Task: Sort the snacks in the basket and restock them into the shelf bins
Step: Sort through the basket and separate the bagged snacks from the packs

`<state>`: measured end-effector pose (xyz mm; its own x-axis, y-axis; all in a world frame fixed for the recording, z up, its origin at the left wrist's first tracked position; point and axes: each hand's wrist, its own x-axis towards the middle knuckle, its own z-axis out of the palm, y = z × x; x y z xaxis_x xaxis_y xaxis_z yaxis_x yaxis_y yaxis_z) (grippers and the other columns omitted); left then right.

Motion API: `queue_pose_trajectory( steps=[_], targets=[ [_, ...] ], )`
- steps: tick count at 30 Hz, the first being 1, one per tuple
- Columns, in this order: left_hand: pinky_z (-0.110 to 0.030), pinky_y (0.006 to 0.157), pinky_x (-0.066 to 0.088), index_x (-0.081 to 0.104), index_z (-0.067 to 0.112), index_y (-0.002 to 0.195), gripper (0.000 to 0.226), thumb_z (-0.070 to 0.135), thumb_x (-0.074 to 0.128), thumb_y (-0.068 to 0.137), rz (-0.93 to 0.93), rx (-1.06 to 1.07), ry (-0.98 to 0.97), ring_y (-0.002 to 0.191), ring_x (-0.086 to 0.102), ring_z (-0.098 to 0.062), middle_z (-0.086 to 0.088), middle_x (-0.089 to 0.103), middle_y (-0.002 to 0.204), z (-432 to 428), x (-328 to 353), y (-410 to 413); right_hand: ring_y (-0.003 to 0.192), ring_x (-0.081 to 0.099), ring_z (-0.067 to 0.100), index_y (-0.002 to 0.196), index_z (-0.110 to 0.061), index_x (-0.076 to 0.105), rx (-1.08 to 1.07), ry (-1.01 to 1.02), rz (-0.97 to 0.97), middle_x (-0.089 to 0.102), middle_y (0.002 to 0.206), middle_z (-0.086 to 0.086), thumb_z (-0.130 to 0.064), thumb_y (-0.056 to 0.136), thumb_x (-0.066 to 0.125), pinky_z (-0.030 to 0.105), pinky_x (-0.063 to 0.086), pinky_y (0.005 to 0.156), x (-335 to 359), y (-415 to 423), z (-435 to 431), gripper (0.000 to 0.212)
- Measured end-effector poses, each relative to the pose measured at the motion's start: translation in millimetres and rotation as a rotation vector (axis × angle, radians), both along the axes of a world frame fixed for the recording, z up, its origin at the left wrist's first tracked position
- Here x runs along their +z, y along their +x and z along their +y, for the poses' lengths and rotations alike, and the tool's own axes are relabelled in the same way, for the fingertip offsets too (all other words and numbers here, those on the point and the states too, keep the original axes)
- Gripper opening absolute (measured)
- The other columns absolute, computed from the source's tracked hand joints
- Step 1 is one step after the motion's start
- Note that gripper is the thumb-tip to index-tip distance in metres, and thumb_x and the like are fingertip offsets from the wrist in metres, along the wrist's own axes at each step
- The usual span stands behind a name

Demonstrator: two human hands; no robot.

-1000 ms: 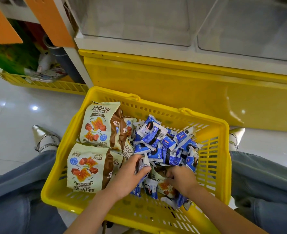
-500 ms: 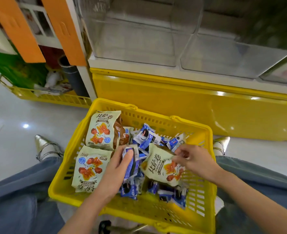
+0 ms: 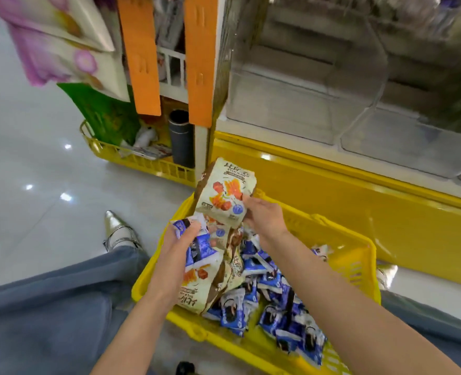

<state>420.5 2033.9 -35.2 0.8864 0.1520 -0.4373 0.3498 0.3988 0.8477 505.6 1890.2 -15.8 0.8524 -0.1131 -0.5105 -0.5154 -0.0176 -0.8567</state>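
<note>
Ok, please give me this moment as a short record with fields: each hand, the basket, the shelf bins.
left hand: grips small blue packets over the basket
right hand: fingers pinch a cream snack bag, held above the basket's far rim
basket: yellow, holds loose blue packets and more cream bags
shelf bins: clear plastic, behind the basket; view blurred

Yellow slatted plastic basket (image 3: 340, 234), near centre. Heaped across its middle and right: many small blue-and-white packets (image 3: 278, 301). Larger cream-and-brown packet (image 3: 225, 196) with orange print, held upright above the far left corner, pinched by the right hand (image 3: 264, 215). More cream packets (image 3: 202, 290) and a few blue ones (image 3: 199, 249) bunched in the left hand (image 3: 173, 261) by the left wall. Clear plastic shelf bins (image 3: 291, 104) far right, blurred.
</note>
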Motion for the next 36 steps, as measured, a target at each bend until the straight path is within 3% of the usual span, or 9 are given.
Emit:
queue_pose_trajectory(
  steps=[4, 7, 9, 14, 20, 22, 27, 33, 36],
  targets=[
    [-0.038, 0.078, 0.053, 0.058, 0.023, 0.104, 0.017, 0.023, 0.061, 0.087, 0.034, 0.034, 0.092, 0.088, 0.070, -0.016, -0.004, 0.071, 0.101, 12.1, -10.7, -5.3, 0.099, 0.065, 0.028, 0.107, 0.000, 0.062, 0.058, -0.067, 0.112, 0.065, 0.112, 0.021, -0.016, 0.092, 0.058, 0.035, 0.055, 0.085, -19.8, 0.3, 21.6, 0.022],
    [-0.022, 0.062, 0.054, 0.058, 0.026, 0.101, 0.010, 0.025, 0.056, 0.091, -0.007, -0.002, 0.159, 0.082, 0.070, -0.009, 0.003, 0.072, 0.095, 11.7, -12.9, -9.2, 0.084, 0.060, 0.016, 0.102, -0.012, 0.049, 0.114, -0.247, -0.033, 0.062, 0.100, 0.010, -0.027, 0.091, 0.059, 0.028, 0.054, 0.074, -11.9, -12.4, 12.2, 0.022],
    [-0.020, 0.066, 0.054, 0.056, 0.025, 0.103, 0.012, 0.029, 0.053, 0.092, -0.057, -0.056, 0.259, 0.086, 0.068, -0.008, 0.005, 0.069, 0.097, 4.4, -13.9, -11.4, 0.085, 0.059, 0.011, 0.103, -0.020, 0.046, 0.257, -0.327, -0.151, 0.056, 0.097, -0.002, -0.038, 0.091, 0.055, 0.017, 0.050, 0.067, -3.9, -31.7, -2.6, 0.023],
    [-0.008, 0.064, 0.042, 0.047, 0.031, 0.095, 0.022, 0.047, 0.033, 0.090, -0.159, -0.271, 0.458, 0.077, 0.056, 0.006, 0.011, 0.059, 0.087, -40.9, -16.6, -24.6, 0.088, 0.061, -0.010, 0.122, -0.033, 0.048, 0.629, -0.065, 0.010, 0.062, 0.105, -0.020, -0.044, 0.089, 0.049, 0.010, 0.049, 0.068, -5.2, -89.1, -27.7, 0.035],
    [-0.010, 0.070, 0.038, 0.030, 0.043, 0.099, 0.009, 0.047, 0.023, 0.094, -0.234, -0.435, 0.873, 0.093, 0.045, 0.007, 0.020, 0.042, 0.099, -59.1, -29.9, -30.0, 0.090, 0.062, -0.010, 0.115, -0.033, 0.056, 0.545, -0.086, 0.111, 0.068, 0.105, -0.020, -0.030, 0.092, 0.056, 0.006, 0.047, 0.071, -28.2, -98.0, -78.3, 0.024],
    [-0.010, 0.072, 0.036, 0.032, 0.044, 0.105, 0.016, 0.046, 0.024, 0.092, -0.273, -0.367, 0.973, 0.094, 0.045, 0.004, 0.023, 0.040, 0.100, -47.7, -27.6, -23.1, 0.092, 0.059, -0.010, 0.114, -0.028, 0.053, 0.506, -0.299, 0.097, 0.059, 0.111, -0.018, -0.035, 0.091, 0.055, 0.006, 0.044, 0.079, -39.6, -84.8, -102.5, 0.025],
    [-0.033, 0.089, 0.039, 0.046, 0.021, 0.113, 0.022, 0.027, 0.036, 0.095, -0.196, -0.024, 1.145, 0.102, 0.043, -0.010, 0.009, 0.040, 0.104, -2.1, -34.9, -3.7, 0.121, 0.049, 0.031, 0.136, 0.002, 0.039, 0.328, -0.685, 0.094, 0.049, 0.136, 0.018, -0.030, 0.093, 0.056, 0.037, 0.040, 0.097, -72.7, -33.8, -154.2, 0.056],
    [-0.041, 0.083, 0.048, 0.042, 0.022, 0.128, 0.033, 0.034, 0.030, 0.099, 0.077, -0.112, 1.081, 0.098, 0.053, -0.015, 0.003, 0.053, 0.115, 34.3, -65.0, 0.0, 0.131, 0.036, 0.028, 0.140, -0.003, 0.034, 0.298, -0.926, 0.033, 0.040, 0.142, 0.013, -0.023, 0.094, 0.055, 0.039, 0.033, 0.106, -85.1, -24.3, -156.6, 0.055],
    [-0.033, 0.072, 0.044, 0.049, 0.020, 0.122, 0.035, 0.036, 0.027, 0.099, 0.098, -0.100, 1.141, 0.087, 0.054, -0.014, 0.008, 0.055, 0.097, 42.1, -73.4, 1.2, 0.106, 0.051, 0.011, 0.128, -0.011, 0.048, 0.273, -0.819, -0.191, 0.052, 0.122, 0.003, -0.022, 0.093, 0.055, 0.021, 0.043, 0.089, -85.0, -46.5, -129.1, 0.037]
  ],
)
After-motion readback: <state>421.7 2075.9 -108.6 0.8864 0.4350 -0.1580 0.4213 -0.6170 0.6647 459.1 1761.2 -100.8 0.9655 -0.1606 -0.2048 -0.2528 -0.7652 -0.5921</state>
